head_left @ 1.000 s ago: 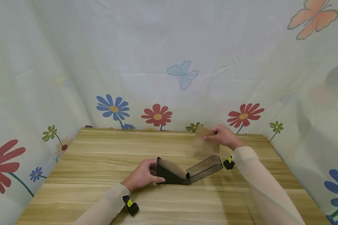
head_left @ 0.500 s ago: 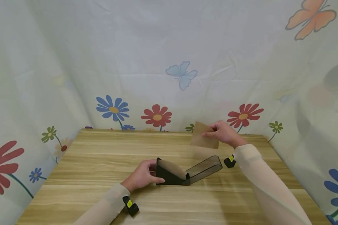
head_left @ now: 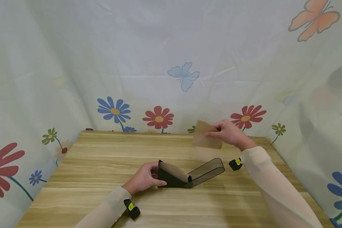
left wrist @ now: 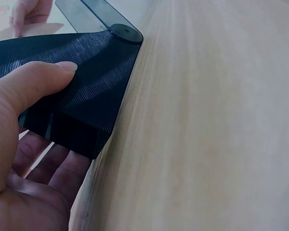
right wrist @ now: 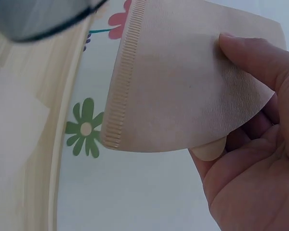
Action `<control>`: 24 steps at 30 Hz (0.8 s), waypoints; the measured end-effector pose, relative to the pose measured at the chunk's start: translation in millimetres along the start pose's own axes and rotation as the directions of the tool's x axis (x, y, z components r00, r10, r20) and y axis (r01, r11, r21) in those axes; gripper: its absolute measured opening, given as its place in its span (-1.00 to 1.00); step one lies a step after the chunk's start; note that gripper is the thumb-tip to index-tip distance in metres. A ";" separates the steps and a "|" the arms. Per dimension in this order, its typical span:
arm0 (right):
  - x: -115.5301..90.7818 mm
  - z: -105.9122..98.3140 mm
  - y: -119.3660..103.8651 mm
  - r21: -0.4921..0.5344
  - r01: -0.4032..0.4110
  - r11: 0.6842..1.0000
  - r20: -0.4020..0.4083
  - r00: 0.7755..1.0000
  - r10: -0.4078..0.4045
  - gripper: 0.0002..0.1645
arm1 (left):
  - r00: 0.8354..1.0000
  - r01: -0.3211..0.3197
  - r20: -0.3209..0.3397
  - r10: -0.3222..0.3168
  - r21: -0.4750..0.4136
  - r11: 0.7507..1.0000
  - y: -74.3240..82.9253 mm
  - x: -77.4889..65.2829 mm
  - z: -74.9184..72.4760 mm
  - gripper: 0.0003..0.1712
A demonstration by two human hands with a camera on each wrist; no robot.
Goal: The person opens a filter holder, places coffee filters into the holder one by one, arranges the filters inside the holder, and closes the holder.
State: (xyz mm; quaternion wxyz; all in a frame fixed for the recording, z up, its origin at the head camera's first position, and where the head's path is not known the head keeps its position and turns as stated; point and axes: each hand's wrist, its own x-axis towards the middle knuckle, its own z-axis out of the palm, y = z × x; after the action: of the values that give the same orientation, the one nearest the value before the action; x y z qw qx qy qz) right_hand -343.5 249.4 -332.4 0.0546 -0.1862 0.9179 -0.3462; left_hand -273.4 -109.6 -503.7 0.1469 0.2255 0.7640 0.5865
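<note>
My left hand (head_left: 146,178) grips the back end of a black coffee filter holder (head_left: 171,177) on the table, thumb on its ribbed side (left wrist: 86,82) in the left wrist view and fingers behind. Its smoky clear lid (head_left: 208,171) is swung open to the right. Brown paper filters (head_left: 174,169) show inside. Above the back of the table, my right hand (head_left: 229,134) pinches a brown paper coffee filter (head_left: 208,136) between thumb and fingers. The right wrist view shows that filter's crimped edge (right wrist: 125,72) and a small rounded tab (right wrist: 209,149) below it.
A paler filter-like sheet (head_left: 208,154) lies on the wooden table (head_left: 117,148), behind the lid. Curtains (head_left: 142,47) printed with flowers and butterflies hang around the back and sides. A small black camera sits on each wrist, the right one (head_left: 235,164) close to the lid's end.
My right hand has risen slightly and moved a little right and back, lifting the paper filter further above the pale sheet. The left hand and holder stay put.
</note>
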 end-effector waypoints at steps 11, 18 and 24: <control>-11.5 0.9 -21.2 0.047 0.032 0.998 0.007 0.999 -0.032 -0.73 | 1.000 -0.004 -0.007 0.004 0.033 0.999 0.9 -0.4 0.0 -0.52; -18.5 5.9 -36.5 0.110 0.079 0.991 0.031 0.996 -0.083 -0.75 | 1.000 -0.011 -0.006 0.011 0.035 0.999 1.2 -0.8 0.3 -0.52; -22.3 14.2 -47.0 0.083 0.140 0.987 0.021 0.990 -0.142 -0.65 | 1.000 -0.010 -0.010 0.010 0.046 0.999 0.5 -0.2 0.7 -0.53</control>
State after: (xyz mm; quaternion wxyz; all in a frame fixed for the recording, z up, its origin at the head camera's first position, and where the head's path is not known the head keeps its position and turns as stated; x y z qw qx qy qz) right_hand -305.3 216.7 -312.9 0.0497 -0.2529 0.8867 -0.3840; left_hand -272.8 -109.0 -503.4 0.1347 0.2297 0.7769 0.5705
